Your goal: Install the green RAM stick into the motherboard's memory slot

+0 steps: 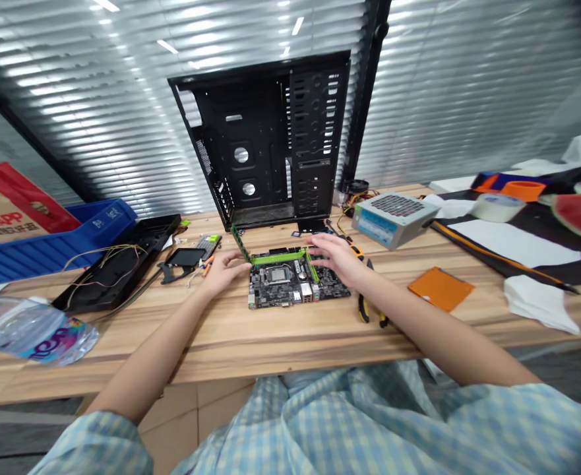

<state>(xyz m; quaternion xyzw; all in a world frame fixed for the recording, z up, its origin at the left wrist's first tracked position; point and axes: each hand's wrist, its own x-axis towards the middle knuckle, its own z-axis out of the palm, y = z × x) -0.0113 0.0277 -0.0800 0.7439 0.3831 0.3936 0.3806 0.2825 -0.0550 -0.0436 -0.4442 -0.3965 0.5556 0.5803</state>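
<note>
A black motherboard (283, 276) with light-green memory slots lies flat on the wooden table. At its left end a green memory stick (241, 243) sticks up, tilted, its lower end close to the long slot. My left hand (227, 272) pinches around that lower end with thumb and fingers; the exact contact is partly hidden. Over the right part of the board hovers my right hand (337, 258), fingers apart, holding nothing I can see. Pliers (364, 308) with yellow-black handles lie beside the board, partly under my right forearm.
Behind the board stands an open black computer case (265, 145). A power supply (394, 214) and an orange square (441, 288) lie to the right. On the left are a black panel (122, 264) with wires, a blue bin (92, 231) and a plastic bottle (37, 330).
</note>
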